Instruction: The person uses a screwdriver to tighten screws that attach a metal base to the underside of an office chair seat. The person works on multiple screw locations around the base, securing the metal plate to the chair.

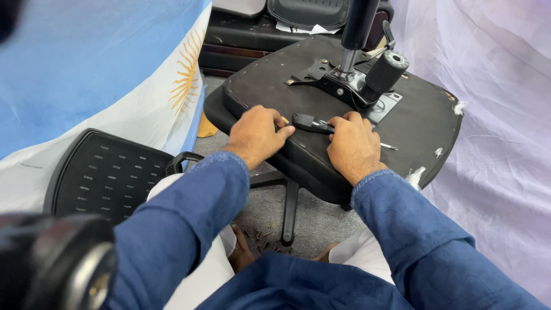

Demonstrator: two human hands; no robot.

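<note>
An office-chair seat (pixel 344 123) is shown upside down, underside up, resting at centre of the scene on another black part, w/ the gas column (pixel 357 34) and tilt mechanism (pixel 350 86) bolted to it at the far side. Judged from this: the mechanism plate appears mounted, and several loose screws (pixel 265 234) are seen on the grey floor (pixel 270 206) near the star-base leg (pixel 290 209), so fastening work is taken as partly done, approx. mid-way; how many fasteners are in or out cannot be told. The left hand (pixel 255 135) is laid flat on the near-left edge of the seat, fingers curled loosely over the rim, thumb touching the black handle of a screwdriver (pixel 314 123). The right hand (pixel 353 146) is placed just right of it, fingers closed around the driver's shank; the thin metal tip is seen protruding at the right of the hand. The driver lies across the seat, between both hands, near the mechanism. Seat condition: black cover, scuffed, dusty, w/ white stuffing tufts showing at the right edge. A mesh backrest (pixel 106 175) lies on the near-left, against a blue-and-white cloth (pixel 103 69). A white sheet (pixel 493 115) hangs at the right.
</note>
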